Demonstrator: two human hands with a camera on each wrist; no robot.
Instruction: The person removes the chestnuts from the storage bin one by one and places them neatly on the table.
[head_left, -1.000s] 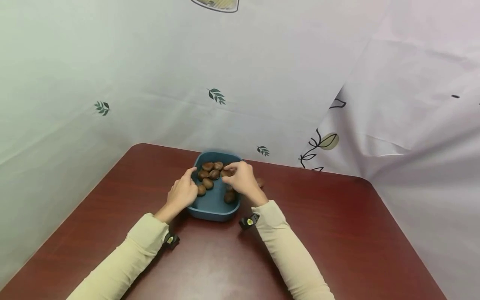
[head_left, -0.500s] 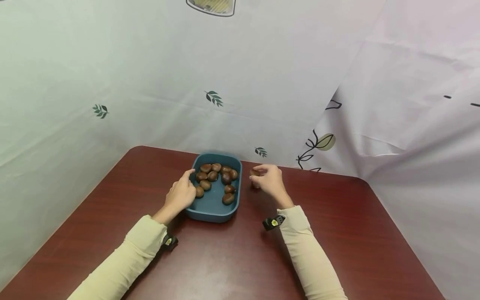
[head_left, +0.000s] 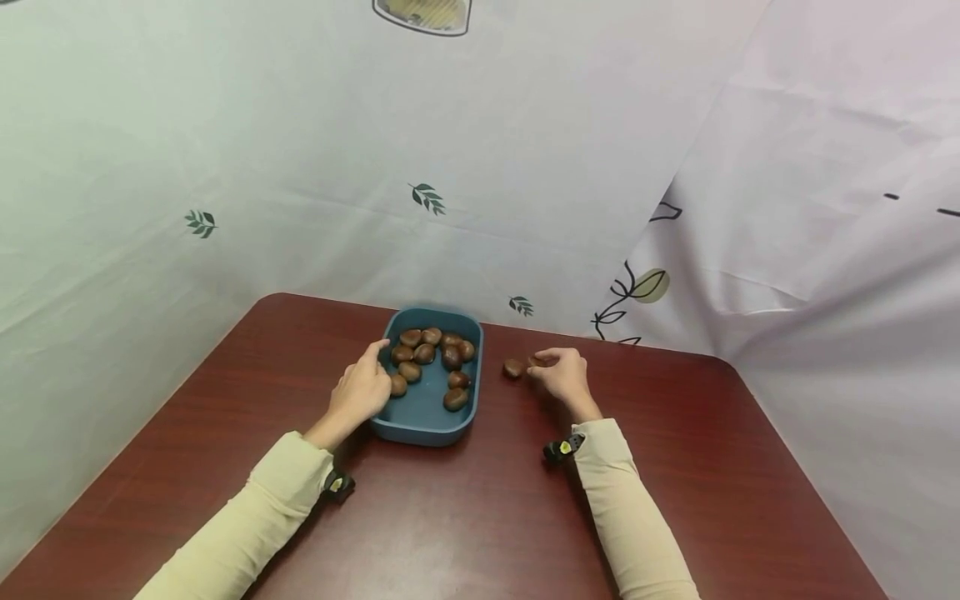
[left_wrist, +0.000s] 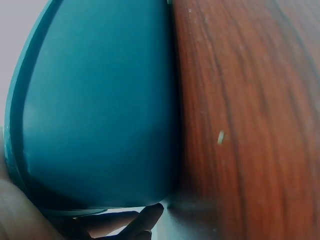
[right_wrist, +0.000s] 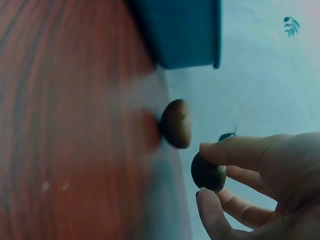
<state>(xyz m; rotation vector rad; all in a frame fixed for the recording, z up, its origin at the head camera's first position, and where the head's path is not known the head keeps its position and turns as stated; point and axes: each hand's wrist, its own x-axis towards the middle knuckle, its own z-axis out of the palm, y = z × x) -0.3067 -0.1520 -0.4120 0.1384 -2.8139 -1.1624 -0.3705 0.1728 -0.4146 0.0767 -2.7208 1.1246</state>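
Note:
In the head view my left hand [head_left: 360,387] holds the left side of a blue rectangular tub [head_left: 423,435]. The left wrist view shows the thumb at the tub's rim and fingertips [left_wrist: 152,215] beside its wall [left_wrist: 100,110]. Several brown chestnuts [head_left: 424,354] lie inside, mostly toward the back and right. To the right of the tub, my right hand [head_left: 564,377] pinches a chestnut [right_wrist: 207,172] between thumb and fingertips; whether it touches the table is unclear. Another chestnut [head_left: 513,368] lies on the table between that hand and the tub.
The dark red wooden table [head_left: 420,525] has rounded far corners. White printed fabric [head_left: 315,167] hangs close behind its back edge and along both sides. Each wrist wears a small black camera [head_left: 561,450].
My right hand has moved from over the tub out to the right, past the chestnut lying on the table. My left hand has stayed at the tub's left side.

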